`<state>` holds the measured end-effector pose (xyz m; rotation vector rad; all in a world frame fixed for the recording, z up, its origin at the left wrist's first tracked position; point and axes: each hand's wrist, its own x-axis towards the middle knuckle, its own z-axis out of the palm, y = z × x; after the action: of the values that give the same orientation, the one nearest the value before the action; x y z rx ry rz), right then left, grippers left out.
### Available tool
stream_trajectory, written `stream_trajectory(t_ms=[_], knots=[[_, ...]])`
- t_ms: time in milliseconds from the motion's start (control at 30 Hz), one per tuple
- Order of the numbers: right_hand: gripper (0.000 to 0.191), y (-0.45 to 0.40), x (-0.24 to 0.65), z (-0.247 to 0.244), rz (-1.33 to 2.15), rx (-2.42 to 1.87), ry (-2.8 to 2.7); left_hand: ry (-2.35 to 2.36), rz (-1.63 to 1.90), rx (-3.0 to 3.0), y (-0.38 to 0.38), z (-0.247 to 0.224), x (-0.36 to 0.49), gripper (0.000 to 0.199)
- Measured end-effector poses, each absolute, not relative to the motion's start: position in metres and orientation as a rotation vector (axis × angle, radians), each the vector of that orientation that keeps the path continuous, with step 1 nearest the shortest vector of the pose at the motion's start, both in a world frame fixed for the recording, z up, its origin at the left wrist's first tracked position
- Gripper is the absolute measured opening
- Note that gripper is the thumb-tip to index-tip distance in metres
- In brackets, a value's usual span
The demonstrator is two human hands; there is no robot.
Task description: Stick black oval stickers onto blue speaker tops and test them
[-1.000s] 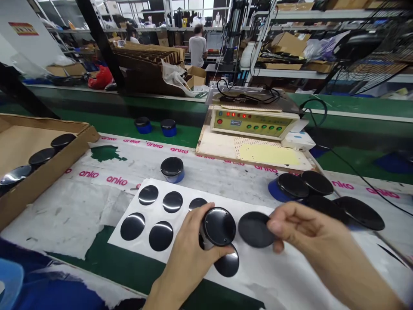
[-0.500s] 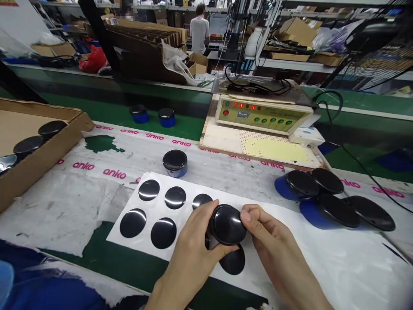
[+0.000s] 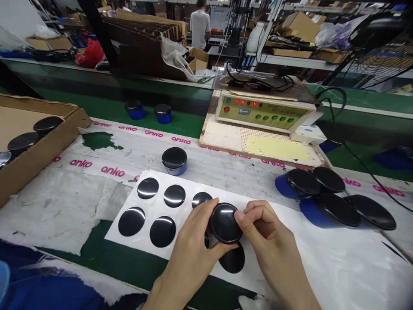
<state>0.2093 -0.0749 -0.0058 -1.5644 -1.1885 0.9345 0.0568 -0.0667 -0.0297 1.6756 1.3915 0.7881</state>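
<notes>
My left hand [image 3: 196, 245] wraps fingers and thumb around a black round cap [image 3: 222, 234], tilting its glossy top towards me. A black round sticker [image 3: 225, 220] covers that top, its rim nearly lined up with the cap's. At its right edge, my right hand [image 3: 263, 226] has the thumb on the sticker and the other fingers curled behind. What the curled fingers touch is hidden. Beneath both hands lies a white sticker sheet [image 3: 142, 232] with several black discs, such as one disc [image 3: 163, 231] left of my left hand.
A black-topped blue round part [image 3: 174, 161] stands beyond the sheet. Several similar parts [image 3: 329, 209] cluster at right. Two more [image 3: 163, 114] sit on the green surface behind. A cardboard box [image 3: 41, 159] is at left; a control box [image 3: 264, 113] with lit buttons stands at the back.
The sticker, earlier overhanging the cap's right side, now lies closely over its top. My right hand has moved slightly left, its thumb further onto the disc. My left hand keeps its grip.
</notes>
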Motion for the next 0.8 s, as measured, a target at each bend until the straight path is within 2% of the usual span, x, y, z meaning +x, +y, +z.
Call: stream_trajectory(t_ms=[367,500,600,733,800], knots=[[0.030,-0.075,0.207,-0.010,0.841,-1.598,-1.278,1.406,0.793,1.801,-0.068,-0.031,0.056,0.068],[0.027,-0.076,0.205,-0.010,0.754,-1.601,-1.401,1.298,0.803,2.106,-0.068,-0.030,0.055,0.068],[0.025,-0.081,0.211,-0.001,0.660,-1.656,-1.529,1.290,0.763,2.339,-0.071,-0.029,0.058,0.061],[0.023,-0.091,0.260,0.019,0.304,-1.877,-1.429,1.271,0.752,2.500,-0.072,-0.025,0.058,0.050],[0.031,-0.095,0.300,0.023,0.001,-1.961,-1.445,1.217,0.765,2.514,-0.058,-0.012,0.054,0.047]])
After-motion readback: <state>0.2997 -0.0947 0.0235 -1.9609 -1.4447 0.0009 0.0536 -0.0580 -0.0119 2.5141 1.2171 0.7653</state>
